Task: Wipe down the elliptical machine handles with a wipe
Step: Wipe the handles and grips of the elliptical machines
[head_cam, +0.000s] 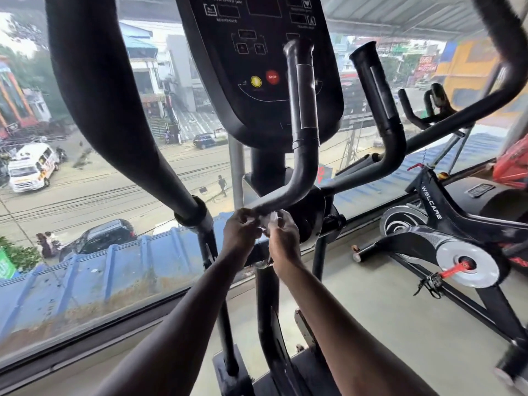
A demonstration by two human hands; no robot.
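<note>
Gym floor by a big window (85, 195), street w/ cars far below. Far left: thick padded swing handle (114, 110). Centre: console (257, 67) w/ red stop button (272, 77), fixed handle (303, 110) curving down in front of it. Below console, left hand (241, 231) and right hand (283, 238) meet at that handle's low end, both pinching a white wipe (270, 222) btwn fingertips, wipe touching the bar. 2nd fixed handle (377, 92) just right. Far right: spin bike (457, 238).
</note>
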